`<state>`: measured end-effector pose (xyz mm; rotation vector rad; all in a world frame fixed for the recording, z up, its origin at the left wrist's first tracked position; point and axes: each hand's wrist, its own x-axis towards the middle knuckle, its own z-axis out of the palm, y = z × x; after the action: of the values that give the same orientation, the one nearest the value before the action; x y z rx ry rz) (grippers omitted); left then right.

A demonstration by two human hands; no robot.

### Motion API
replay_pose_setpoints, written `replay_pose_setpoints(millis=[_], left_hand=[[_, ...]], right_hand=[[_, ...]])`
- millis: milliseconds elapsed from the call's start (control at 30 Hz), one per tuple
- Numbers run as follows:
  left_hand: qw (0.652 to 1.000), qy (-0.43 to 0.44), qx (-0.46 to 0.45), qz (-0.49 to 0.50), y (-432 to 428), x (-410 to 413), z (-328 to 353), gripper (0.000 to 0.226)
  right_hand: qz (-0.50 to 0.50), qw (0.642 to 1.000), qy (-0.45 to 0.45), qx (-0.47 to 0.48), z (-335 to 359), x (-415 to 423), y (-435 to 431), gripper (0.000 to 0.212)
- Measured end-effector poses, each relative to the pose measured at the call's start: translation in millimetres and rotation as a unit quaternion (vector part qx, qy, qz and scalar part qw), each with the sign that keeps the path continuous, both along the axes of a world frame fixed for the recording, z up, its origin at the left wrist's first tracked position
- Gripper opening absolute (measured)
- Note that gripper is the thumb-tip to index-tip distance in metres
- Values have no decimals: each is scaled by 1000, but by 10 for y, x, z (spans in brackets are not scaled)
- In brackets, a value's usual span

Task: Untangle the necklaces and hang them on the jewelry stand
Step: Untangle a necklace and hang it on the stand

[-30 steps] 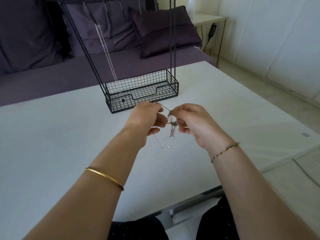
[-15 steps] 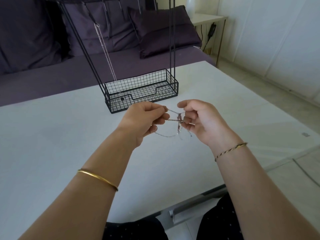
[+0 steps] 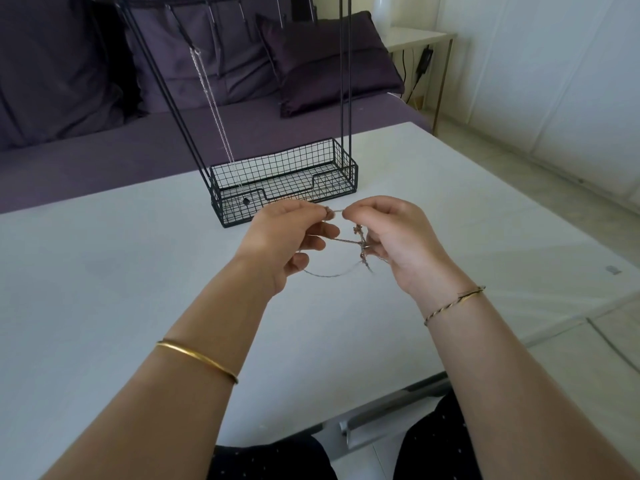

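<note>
Two containers' worth of looking comes down to one: the wire basket [image 3: 277, 164] that forms the foot of the jewelry stand [image 3: 345, 81]. Inside it I see the lower end of a silver chain [image 3: 212, 98], which hangs from the stand's top bar, and a small dark pendant [image 3: 246, 201] against the basket's front mesh; I cannot tell whether the pendant belongs to that chain.

Just in front of the stand, above the white table [image 3: 104, 271], my left hand [image 3: 291, 237] and right hand [image 3: 398, 237] hold the tangled necklaces [image 3: 361, 242]. Each hand pinches one end of a short taut strand between thumb and forefinger, the fingertips nearly meeting. The knot sits against the right hand's curled lower fingers, and a slack loop sags from it back under the left hand. A purple sofa [image 3: 104, 150] lies behind the stand.

A second ago both hands were lower, farther from the stand, with the loop dangling straight down beneath the knot. Now they are nearer the basket, and the loop is drawn sideways into a shallow arc.
</note>
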<state>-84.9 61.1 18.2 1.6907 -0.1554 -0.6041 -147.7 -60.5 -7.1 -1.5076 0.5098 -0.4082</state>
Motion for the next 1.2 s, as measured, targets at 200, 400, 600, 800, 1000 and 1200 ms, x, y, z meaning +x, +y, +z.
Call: replay_pose_setpoints(millis=[200, 400, 600, 800, 1000, 1200], left_hand=[[1000, -10, 25, 3, 0, 18, -33, 5], [999, -1, 35, -5, -4, 22, -46, 8], [996, 74, -1, 54, -36, 38, -20, 8], [982, 137, -75, 102, -57, 43, -32, 11], [975, 140, -104, 140, -14, 90, -80, 19], [998, 48, 12, 37, 12, 81, -64, 4]], right_hand=[[-33, 999, -20, 32, 21, -2, -10, 18], [-66, 996, -27, 49, 3, 6, -35, 19], [-53, 997, -7, 57, -26, 23, -43, 27], [2, 999, 25, 31, -33, 34, -1, 29], [31, 999, 25, 4, -27, 31, 25, 4], [-10, 1000, 4, 16, -9, 7, -12, 5]])
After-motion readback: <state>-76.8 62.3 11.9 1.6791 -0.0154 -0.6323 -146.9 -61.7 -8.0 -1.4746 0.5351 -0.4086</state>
